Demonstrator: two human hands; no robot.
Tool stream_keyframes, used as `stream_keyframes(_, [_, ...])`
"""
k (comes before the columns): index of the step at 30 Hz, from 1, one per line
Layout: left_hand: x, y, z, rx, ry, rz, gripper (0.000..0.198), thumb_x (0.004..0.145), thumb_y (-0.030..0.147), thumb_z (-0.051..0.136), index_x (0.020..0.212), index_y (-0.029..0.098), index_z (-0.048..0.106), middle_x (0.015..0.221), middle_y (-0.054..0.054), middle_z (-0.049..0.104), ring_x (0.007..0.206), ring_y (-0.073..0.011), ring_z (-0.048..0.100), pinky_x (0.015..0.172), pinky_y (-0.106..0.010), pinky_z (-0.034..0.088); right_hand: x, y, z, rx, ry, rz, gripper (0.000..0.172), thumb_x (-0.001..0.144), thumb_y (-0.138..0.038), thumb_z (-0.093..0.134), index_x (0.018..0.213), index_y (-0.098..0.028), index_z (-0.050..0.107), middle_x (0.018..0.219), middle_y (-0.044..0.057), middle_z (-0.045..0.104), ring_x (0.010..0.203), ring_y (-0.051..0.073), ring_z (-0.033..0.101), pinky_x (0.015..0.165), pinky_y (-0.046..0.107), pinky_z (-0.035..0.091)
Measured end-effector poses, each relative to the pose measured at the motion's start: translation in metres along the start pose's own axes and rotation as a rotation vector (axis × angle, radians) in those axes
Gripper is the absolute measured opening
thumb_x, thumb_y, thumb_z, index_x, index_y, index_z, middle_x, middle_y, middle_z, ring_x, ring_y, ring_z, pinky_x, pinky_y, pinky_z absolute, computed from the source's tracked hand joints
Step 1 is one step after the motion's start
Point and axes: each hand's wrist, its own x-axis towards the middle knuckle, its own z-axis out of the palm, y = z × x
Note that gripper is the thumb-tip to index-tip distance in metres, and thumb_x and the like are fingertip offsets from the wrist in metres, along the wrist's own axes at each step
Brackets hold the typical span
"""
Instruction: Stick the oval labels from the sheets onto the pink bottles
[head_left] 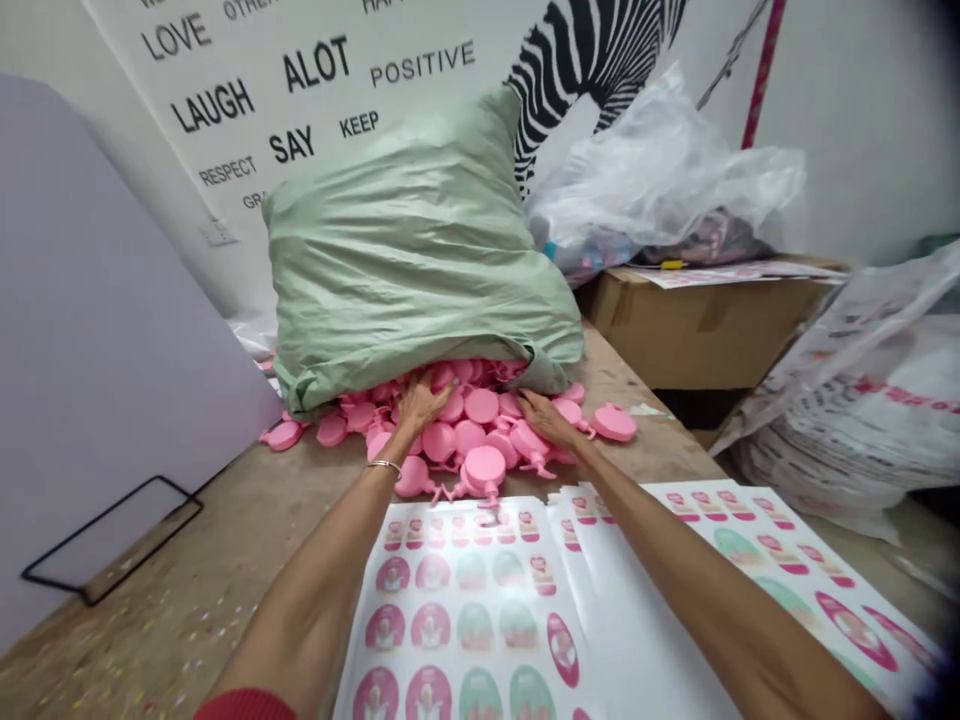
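left hand (420, 408) and right hand (546, 420), fingers spread apart, press flat on the heap of pink plastic lids (481, 406) spilling from the green sack (420, 240), on the desk (225, 540), just far of the sticker sheets (465, 610).

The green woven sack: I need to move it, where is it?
In the head view, the green woven sack sits on the wooden table over pink plastic caps, beyond the left hand and right hand.

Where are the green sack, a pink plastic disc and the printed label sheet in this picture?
Green sack (420, 250): head view, on its middle.
Pink plastic disc (615, 423): head view, on its round face.
Printed label sheet (457, 600): head view, on its printed front.
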Motion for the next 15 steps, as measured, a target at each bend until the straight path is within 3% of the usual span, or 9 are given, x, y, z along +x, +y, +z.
stream_keyframes(3, [-0.015, -0.001, -0.005, -0.004, -0.034, 0.013, 0.067, 0.081, 0.065, 0.047, 0.131, 0.020, 0.052, 0.130, -0.018, 0.054, 0.116, -0.0367, 0.053, 0.094, -0.048, 0.040, -0.011, -0.020, 0.018, 0.101, -0.169, -0.057, 0.026, 0.095, -0.021, 0.043, 0.108, -0.023, 0.065, 0.103, 0.010, 0.069, 0.091, 0.017, 0.066, 0.078, 0.029, 0.052])
stream_keyframes(8, [-0.075, -0.004, -0.014, -0.053, -0.064, 0.035, 0.046, 0.086, 0.058, 0.046, 0.101, 0.020, 0.067, 0.107, -0.012, 0.066, 0.102, -0.0273, 0.060, 0.094, -0.041, 0.042, -0.033, -0.050, 0.018, 0.198, -0.291, -0.099, 0.032, 0.092, -0.018, 0.040, 0.114, -0.023, 0.064, 0.106, 0.009, 0.071, 0.093, 0.015, 0.067, 0.080, 0.025, 0.049])
stream_keyframes(12, [-0.110, -0.005, -0.029, -0.156, -0.056, 0.047, 0.040, 0.090, 0.049, 0.046, 0.106, 0.019, 0.067, 0.110, -0.011, 0.067, 0.107, -0.0250, 0.059, 0.096, -0.039, 0.042, -0.046, -0.071, -0.009, 0.205, -0.282, -0.084, 0.034, 0.092, -0.018, 0.037, 0.116, -0.017, 0.061, 0.108, 0.011, 0.069, 0.095, 0.017, 0.064, 0.084, 0.028, 0.046])
stream_keyframes(15, [-0.133, -0.008, -0.055, -0.263, -0.037, 0.079, 0.035, 0.091, 0.039, 0.046, 0.112, 0.017, 0.064, 0.121, -0.012, 0.063, 0.114, -0.0218, 0.056, 0.099, -0.035, 0.041, -0.073, -0.092, -0.044, 0.180, -0.214, -0.066, 0.035, 0.091, -0.019, 0.036, 0.116, -0.013, 0.060, 0.110, 0.014, 0.066, 0.100, 0.022, 0.061, 0.089, 0.035, 0.044])
